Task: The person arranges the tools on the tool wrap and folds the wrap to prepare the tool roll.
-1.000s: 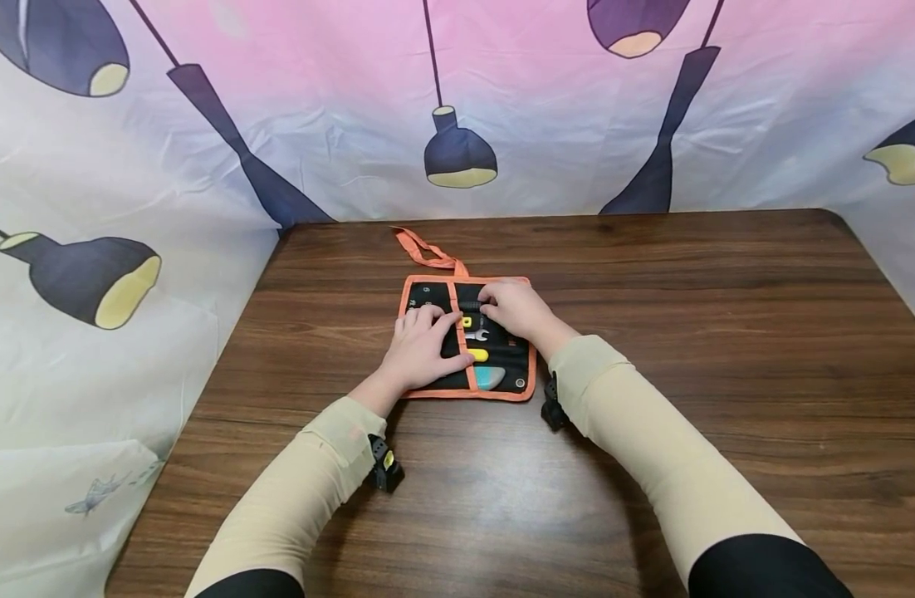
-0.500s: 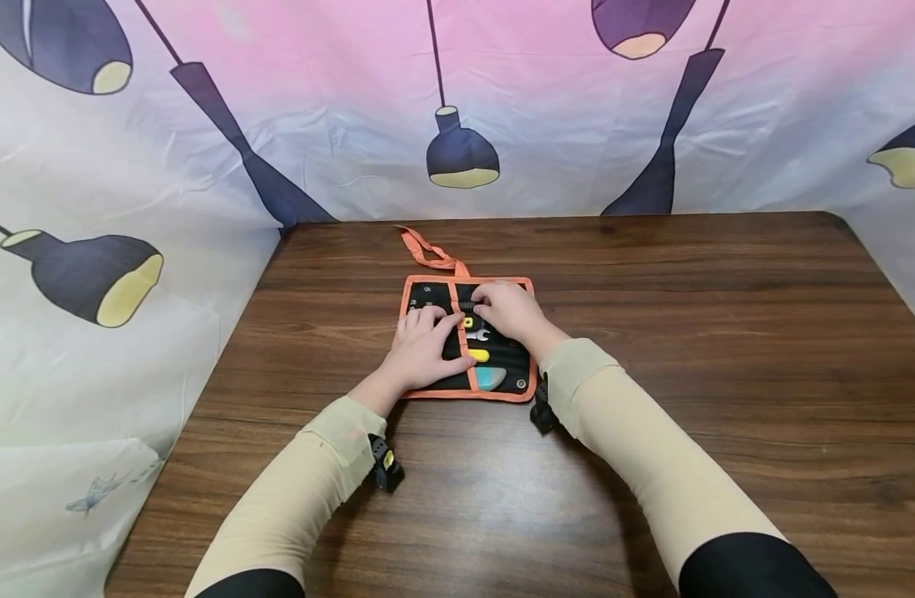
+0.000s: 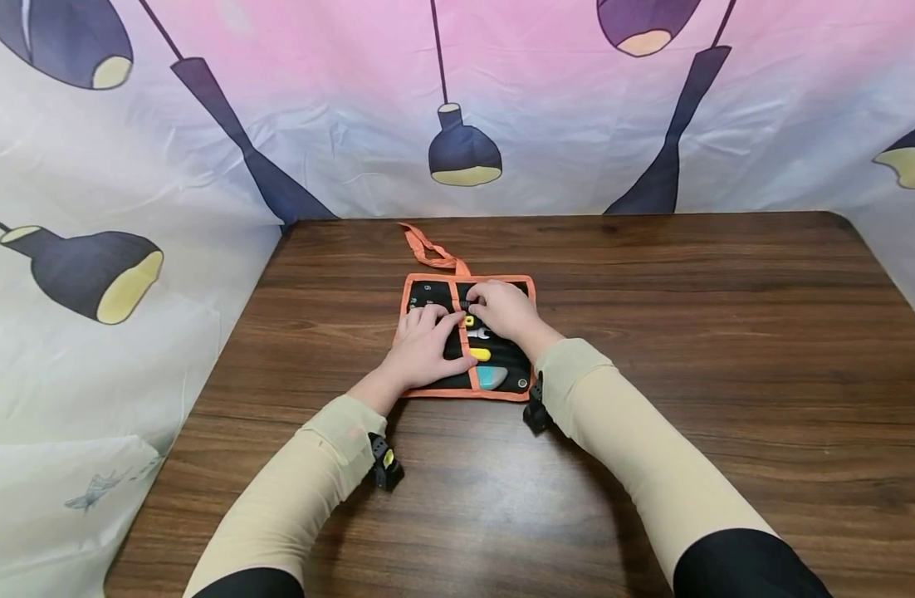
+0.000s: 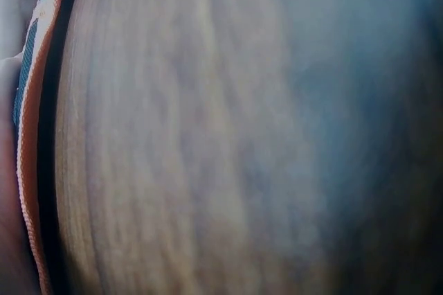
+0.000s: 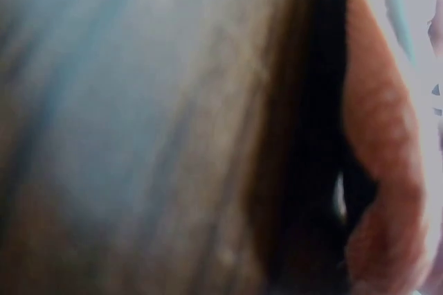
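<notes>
A black tool pouch (image 3: 511, 353) with orange trim lies unfolded on the table. My left hand (image 3: 420, 349) rests across its left half, fingers spread, the thumb reaching over the middle orange band. At the upper right of the pouch my right hand (image 3: 502, 309) pinches a small black ribbed handle (image 3: 465, 306), whose left end sits at the band. Below it, a yellow-marked tool (image 3: 469, 321), an open-end wrench (image 3: 478, 334), a yellow handle (image 3: 480, 355) and a teal piece (image 3: 491, 378) poke out of the band's slots. Both wrist views mostly show blurred table and the pouch's orange edge (image 4: 31, 149).
An orange strap (image 3: 431, 252) trails from the pouch's top edge toward the back of the wooden table (image 3: 689, 332). Behind the table hangs a cloth backdrop (image 3: 547, 124) printed with lamps. Each wrist carries a small black camera (image 3: 386, 465).
My right hand has slid left toward the middle band with the black ribbed handle, and less of the handle shows. The left hand has stayed in place on the pouch.
</notes>
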The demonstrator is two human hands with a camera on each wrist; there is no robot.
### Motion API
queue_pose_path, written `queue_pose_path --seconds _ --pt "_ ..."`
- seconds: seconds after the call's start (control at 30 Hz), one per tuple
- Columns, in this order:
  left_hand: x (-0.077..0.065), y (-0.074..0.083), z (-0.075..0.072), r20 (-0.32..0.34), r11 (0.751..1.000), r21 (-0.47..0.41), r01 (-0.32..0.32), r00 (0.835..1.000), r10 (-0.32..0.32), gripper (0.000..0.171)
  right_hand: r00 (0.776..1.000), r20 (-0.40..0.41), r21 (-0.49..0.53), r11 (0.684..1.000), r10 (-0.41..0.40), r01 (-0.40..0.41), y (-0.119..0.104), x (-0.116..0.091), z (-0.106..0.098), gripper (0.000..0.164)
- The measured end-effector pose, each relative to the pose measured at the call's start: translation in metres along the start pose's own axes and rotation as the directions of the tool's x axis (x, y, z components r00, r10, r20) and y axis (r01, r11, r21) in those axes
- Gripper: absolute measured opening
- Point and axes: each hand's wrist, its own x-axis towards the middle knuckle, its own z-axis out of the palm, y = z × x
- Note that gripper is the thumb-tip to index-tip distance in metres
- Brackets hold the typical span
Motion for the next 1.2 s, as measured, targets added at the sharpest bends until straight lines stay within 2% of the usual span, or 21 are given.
queue_pose_path --seconds 0.53,0.77,1.2 --pt "-0.0009 0.0018 -0.0034 0.026 1.000 -0.009 0.029 0.999 -0.029 0.080 1.000 0.003 0.014 1.000 0.003 -0.003 -0.0009 0.0008 0.0027 0.023" --pt "0.0009 0.0029 -0.0051 0.035 0.999 -0.020 0.029 0.999 -0.028 0.080 0.999 0.022 0.008 1.000 0.027 -0.027 -0.0014 0.0011 0.0013 0.025" --pt "0.0008 0.0022 -0.0019 0.026 1.000 -0.002 0.018 1.000 -0.018 0.080 1.000 0.005 0.041 0.999 0.009 -0.009 0.0019 -0.0017 -0.0001 0.024"
